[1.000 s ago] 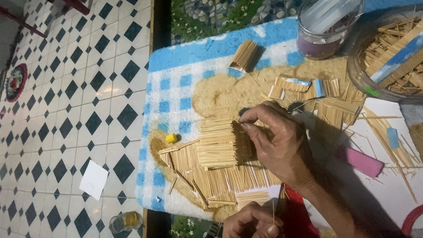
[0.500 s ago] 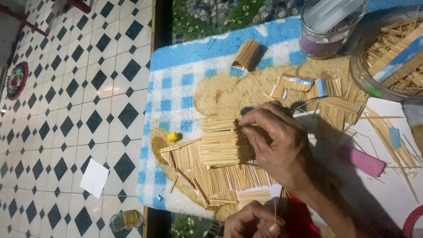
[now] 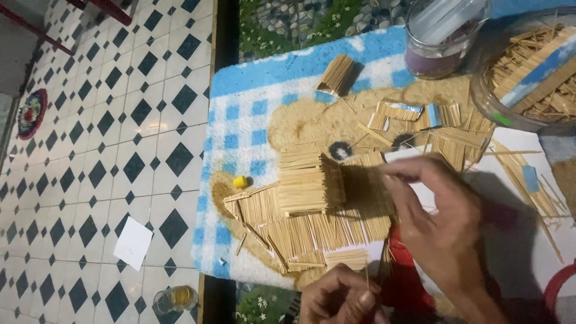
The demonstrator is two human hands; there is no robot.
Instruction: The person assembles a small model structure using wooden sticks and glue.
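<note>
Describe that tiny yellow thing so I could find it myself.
Start at the blue-and-white checked mat on the table, then find the little stick-built house in its middle. Just left of the house lies a small yellow cap. It is the only bright yellow, round piece among pale wooden sticks.

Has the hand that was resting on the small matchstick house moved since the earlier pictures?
Yes. The right hand has lifted off the matchstick house, pulling away toward the white paper sheet.
</note>
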